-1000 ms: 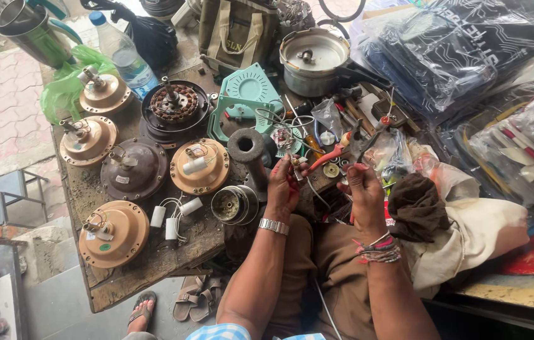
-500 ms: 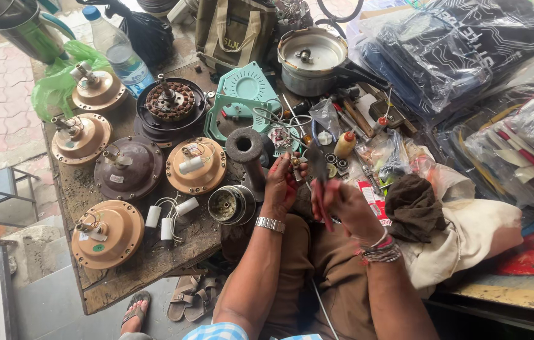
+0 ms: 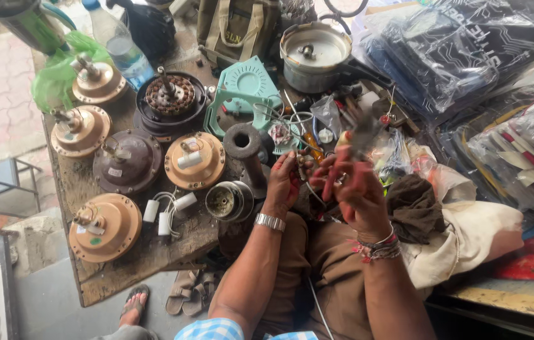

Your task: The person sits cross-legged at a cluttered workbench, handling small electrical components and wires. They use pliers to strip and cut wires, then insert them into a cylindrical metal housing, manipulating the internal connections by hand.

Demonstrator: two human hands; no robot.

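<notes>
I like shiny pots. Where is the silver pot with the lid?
The silver pot sits at the top middle of the head view, right of the green plastic cover, beyond both hands.

Red-handled pliers (image 3: pixel 342 165), blurred, apparently upright above the lap.
</notes>
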